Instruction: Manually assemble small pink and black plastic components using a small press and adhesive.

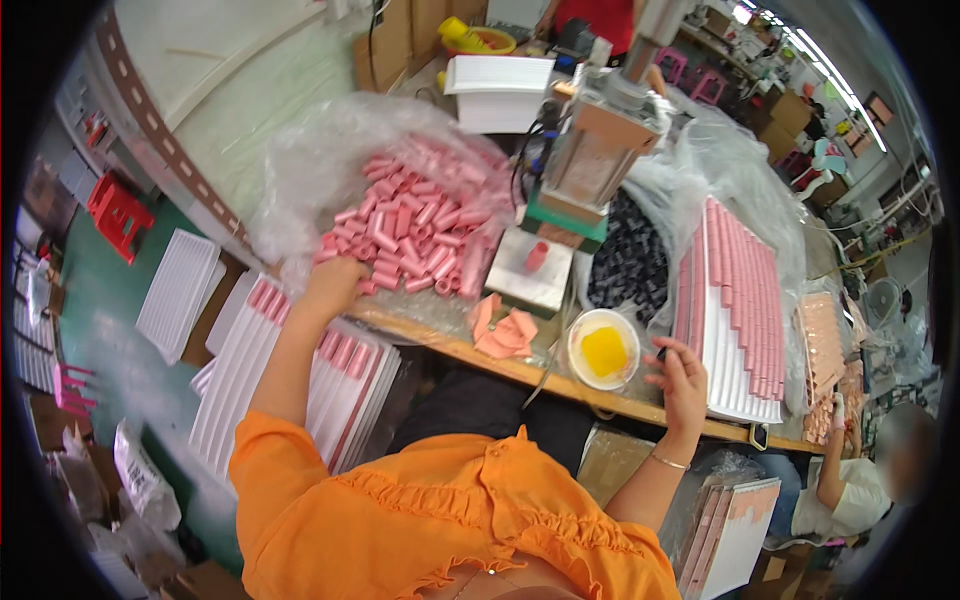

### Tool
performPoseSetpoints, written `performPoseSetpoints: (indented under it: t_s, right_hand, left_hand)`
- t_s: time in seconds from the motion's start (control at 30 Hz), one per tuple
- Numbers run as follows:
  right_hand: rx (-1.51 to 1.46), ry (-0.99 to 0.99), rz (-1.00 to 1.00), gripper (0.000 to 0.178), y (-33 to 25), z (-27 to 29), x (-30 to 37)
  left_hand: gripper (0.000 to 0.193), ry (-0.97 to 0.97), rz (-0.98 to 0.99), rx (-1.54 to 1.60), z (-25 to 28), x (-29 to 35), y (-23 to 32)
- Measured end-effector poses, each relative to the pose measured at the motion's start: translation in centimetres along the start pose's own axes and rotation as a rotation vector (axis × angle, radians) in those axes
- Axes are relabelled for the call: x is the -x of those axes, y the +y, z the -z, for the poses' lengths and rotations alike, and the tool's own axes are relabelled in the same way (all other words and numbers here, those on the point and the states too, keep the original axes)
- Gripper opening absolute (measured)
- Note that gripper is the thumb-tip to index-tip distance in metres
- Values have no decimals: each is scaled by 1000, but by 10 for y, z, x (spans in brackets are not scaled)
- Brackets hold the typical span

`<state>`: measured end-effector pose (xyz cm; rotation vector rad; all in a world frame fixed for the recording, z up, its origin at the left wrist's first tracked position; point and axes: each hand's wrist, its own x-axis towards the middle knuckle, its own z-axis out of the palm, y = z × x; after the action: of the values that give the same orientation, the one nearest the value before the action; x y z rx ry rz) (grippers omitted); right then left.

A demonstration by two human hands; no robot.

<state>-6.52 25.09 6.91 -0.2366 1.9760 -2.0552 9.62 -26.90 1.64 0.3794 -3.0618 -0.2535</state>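
Observation:
My left hand (pixel 342 285) reaches to the near left edge of a heap of short pink plastic tubes (pixel 405 235) in a clear plastic bag. Its fingertips are lost among the tubes, so I cannot see whether they grip one. My right hand (pixel 682 378) is raised at the table's front edge, beside a white bowl (pixel 574 352) with a yellow piece (pixel 604 352) inside. A small black piece (pixel 660 354) shows between its thumb and fingers. Between the hands, one pink tube (pixel 537 257) sits on the metal block (pixel 508 278) under a bench press (pixel 600 150).
Black parts (pixel 628 250) fill a bag right of the press. A white ridged tray (pixel 735 375) with rows of pink tubes stands farther right. Salmon-coloured scraps (pixel 505 335) lie before the press. Trays (pixel 325 400) are stacked beneath my left arm. Another person (pixel 840 490) sits at the right.

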Motion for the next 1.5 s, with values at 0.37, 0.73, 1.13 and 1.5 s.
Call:
performPoseSetpoints:
  t_s: [0.37,0.73,1.13,1.5]
  right_hand:
    - [63,93,114,16,5,2,3]
    - [855,197,540,8,52,-41,-9]
    - [1201,206,655,11,50,-54,-12]
    - [555,309,772,12,29,-94,20]
  left_hand:
    - [28,281,110,653,22,-5,44]
    - [28,-116,-211,1437,-43,-11,221]
    - [32,-273,7,1864,-46,-21,251]
    - [20,-472,60,2310,-63,-5,303]
